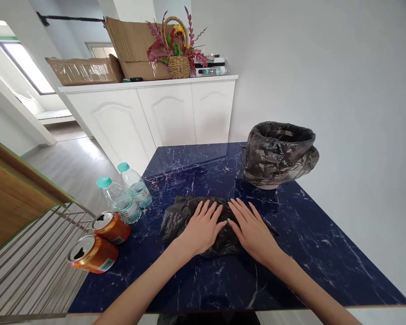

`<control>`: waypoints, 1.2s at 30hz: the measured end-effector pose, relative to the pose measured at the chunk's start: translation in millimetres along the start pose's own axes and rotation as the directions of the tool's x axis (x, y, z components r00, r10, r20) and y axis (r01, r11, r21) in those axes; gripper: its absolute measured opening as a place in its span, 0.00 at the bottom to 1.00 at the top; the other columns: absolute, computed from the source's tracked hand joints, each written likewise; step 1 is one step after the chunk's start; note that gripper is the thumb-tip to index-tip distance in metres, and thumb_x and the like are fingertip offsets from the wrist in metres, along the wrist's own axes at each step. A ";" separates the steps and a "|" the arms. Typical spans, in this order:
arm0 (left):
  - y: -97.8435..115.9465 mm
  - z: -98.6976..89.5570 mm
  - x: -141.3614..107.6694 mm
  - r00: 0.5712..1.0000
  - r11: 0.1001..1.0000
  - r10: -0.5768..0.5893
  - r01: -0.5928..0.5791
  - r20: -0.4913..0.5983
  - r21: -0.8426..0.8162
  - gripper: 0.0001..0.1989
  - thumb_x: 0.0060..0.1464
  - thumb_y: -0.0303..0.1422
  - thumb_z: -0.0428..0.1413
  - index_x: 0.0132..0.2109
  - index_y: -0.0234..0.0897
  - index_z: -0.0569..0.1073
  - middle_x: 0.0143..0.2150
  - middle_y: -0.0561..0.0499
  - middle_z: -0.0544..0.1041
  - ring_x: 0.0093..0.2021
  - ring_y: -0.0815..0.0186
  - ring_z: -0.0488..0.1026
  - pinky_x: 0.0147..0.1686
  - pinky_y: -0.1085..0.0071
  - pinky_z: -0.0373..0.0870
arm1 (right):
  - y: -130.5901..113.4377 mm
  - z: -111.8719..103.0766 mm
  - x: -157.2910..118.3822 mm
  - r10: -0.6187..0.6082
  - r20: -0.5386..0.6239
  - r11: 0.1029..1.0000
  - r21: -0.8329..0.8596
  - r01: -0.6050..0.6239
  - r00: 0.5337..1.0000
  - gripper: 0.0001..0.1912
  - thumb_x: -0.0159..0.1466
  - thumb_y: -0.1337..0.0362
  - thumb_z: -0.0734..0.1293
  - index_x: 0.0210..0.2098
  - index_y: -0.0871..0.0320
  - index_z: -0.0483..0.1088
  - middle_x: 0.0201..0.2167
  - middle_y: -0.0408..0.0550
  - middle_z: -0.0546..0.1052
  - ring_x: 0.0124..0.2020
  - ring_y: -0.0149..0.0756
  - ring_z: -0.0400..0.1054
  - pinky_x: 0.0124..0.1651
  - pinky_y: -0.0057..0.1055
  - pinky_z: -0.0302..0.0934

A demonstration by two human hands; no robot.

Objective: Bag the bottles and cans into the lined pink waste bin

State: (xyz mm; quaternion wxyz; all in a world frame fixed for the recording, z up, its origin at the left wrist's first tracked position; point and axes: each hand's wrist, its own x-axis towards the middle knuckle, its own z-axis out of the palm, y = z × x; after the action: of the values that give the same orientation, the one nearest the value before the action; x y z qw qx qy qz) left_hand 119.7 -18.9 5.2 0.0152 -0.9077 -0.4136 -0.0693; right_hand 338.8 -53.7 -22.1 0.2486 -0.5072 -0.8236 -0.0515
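A crumpled black plastic bag [176, 221] lies flattened on the dark blue marbled table [291, 253] in front of me. My left hand [203, 228] rests palm down on its middle, fingers stretched out. Beside it, my right hand [250, 230] presses flat on the bag's right part, fingers spread, with the two thumbs almost meeting. Neither hand grips anything. Farther back on the right stands a bin [269, 186] lined with another black plastic bag [277, 155], its mouth open upward and its inside mostly dark.
Along the left edge stand two opened orange cans [99, 262] and two clear bottles [122, 203] with teal caps. A wire rack [37, 266] adjoins the table's left side. Behind, a white cabinet [172, 113] carries cardboard boxes [84, 71] and a flower basket [179, 67].
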 end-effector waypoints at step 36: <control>-87.0 20.9 -107.3 0.945 0.959 -0.282 0.279 -0.167 -0.042 0.30 0.76 0.45 0.47 0.78 0.42 0.59 0.80 0.43 0.60 0.80 0.47 0.52 0.75 0.41 0.57 | 42.7 24.4 -18.8 -0.075 0.230 0.993 0.105 0.052 0.970 0.32 0.82 0.52 0.54 0.81 0.47 0.44 0.81 0.47 0.50 0.81 0.44 0.44 0.81 0.55 0.45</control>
State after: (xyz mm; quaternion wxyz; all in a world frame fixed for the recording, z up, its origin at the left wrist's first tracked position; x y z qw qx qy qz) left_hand -13.1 -40.3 -33.0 0.0325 -0.8303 -0.5352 -0.1521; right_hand 373.7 -40.2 -59.2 0.1730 -0.4705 -0.8643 0.0411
